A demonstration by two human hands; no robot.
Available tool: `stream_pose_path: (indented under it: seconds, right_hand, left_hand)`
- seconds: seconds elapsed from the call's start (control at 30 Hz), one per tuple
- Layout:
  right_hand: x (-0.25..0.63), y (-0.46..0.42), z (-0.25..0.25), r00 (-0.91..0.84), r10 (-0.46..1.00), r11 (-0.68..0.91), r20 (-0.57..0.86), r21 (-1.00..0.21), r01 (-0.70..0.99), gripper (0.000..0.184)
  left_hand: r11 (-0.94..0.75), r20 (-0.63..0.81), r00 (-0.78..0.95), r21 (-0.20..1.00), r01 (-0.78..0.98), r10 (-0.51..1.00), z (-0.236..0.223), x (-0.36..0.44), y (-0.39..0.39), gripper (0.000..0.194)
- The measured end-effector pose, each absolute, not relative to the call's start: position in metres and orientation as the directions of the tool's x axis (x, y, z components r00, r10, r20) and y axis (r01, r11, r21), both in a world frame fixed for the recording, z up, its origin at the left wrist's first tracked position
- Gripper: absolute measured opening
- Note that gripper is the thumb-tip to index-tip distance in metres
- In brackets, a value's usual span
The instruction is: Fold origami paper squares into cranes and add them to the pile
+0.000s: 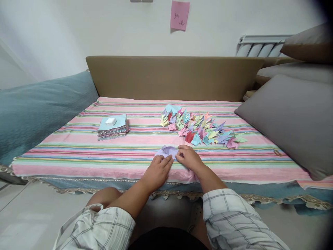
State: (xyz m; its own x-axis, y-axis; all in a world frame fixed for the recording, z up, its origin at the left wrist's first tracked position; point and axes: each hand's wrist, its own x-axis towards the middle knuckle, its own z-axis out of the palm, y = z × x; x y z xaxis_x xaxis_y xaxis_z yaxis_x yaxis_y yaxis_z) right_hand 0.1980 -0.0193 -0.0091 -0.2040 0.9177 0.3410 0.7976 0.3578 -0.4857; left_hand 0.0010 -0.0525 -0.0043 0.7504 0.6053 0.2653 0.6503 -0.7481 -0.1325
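A pale purple sheet of paper, partly folded with a raised flap, lies on the striped cloth in front of me. My left hand rests on its near edge with the fingers stretched out flat. At the right edge of the paper, my right hand has thumb and fingers pinched together on it. Both hands hide part of the sheet. Just beyond them sits a cluster of folded paper cranes in many colours, with a light blue piece of paper at its far left end.
A stack of coloured paper squares stands at left, a small white box on top. The striped cloth covers the sofa seat. Grey cushions bound the right side, a blue-covered armrest the left. Behind rises the brown backrest.
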Motion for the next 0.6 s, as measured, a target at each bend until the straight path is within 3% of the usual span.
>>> stream_pose_path:
  seconds: [0.6]
  right_hand:
    - [0.2045, -0.0184, -0.0065, -0.122, 0.934, 0.312, 0.335, -0.605, 0.732, 0.013]
  left_hand:
    - [-0.751, 0.268, 0.743, -0.09, 0.654, 0.614, -0.0025, 0.0011, -0.0525, 0.051]
